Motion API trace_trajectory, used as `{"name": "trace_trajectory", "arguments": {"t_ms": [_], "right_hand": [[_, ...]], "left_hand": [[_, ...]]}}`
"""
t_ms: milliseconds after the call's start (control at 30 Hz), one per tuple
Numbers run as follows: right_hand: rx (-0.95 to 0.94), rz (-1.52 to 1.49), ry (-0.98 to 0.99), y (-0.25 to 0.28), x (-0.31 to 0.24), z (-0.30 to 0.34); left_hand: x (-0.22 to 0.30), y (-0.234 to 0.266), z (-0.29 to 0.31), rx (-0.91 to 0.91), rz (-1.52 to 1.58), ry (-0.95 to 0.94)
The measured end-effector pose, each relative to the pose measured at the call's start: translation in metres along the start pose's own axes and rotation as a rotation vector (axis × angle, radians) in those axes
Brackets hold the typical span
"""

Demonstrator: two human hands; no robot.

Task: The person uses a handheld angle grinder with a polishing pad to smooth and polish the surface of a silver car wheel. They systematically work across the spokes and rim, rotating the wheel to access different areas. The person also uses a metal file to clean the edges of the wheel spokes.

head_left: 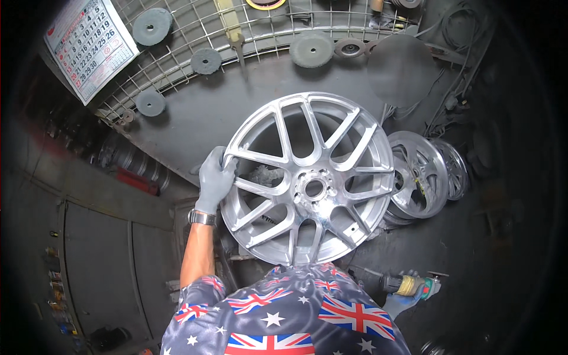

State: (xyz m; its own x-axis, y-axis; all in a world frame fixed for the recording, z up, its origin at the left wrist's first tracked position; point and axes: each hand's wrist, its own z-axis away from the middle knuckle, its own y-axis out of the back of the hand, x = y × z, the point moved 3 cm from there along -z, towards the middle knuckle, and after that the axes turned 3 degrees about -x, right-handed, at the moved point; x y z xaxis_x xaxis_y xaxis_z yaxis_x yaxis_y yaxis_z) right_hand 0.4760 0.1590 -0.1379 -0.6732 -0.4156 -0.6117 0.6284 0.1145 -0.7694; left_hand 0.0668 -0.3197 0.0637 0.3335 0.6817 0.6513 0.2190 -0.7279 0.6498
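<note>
A large silver alloy wheel [324, 205] with many forked spokes stands tilted in front of me, its face toward me. My left hand [215, 182], in a grey glove, is closed on the left edge of its rim. Low on the right, well apart from the wheel, my right hand [403, 303] is closed around a grinder [407, 285]. The grinder has yellow wrapping around its body, a green part by the hand and a small disc [438, 274] at its end. Part of the right hand is hidden behind the tool and my shirt.
More alloy wheels [439, 190] are stacked just right of the wheel. Behind it is a grey panel [248, 100], below a wire grid [195, 26] hung with round abrasive discs [312, 49]. A calendar [90, 47] hangs upper left; cables [458, 83] hang upper right.
</note>
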Motion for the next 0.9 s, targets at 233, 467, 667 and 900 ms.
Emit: {"name": "trace_trajectory", "arguments": {"t_ms": [233,467,667,900], "right_hand": [[-0.167,-0.019,0.019,-0.029,0.007,-0.001],[-0.100,0.085,-0.021,-0.057,0.010,0.002],[-0.141,0.107,-0.093,-0.092,0.020,-0.002],[-0.437,0.061,-0.221,-0.126,0.029,-0.013]], "left_hand": [[-0.010,0.001,0.000,0.031,0.014,0.026],[-0.020,-0.006,0.002,0.065,0.134,0.127],[-0.019,0.001,-0.015,0.026,0.171,0.121],[0.018,-0.009,-0.089,0.003,-0.106,-0.305]]}}
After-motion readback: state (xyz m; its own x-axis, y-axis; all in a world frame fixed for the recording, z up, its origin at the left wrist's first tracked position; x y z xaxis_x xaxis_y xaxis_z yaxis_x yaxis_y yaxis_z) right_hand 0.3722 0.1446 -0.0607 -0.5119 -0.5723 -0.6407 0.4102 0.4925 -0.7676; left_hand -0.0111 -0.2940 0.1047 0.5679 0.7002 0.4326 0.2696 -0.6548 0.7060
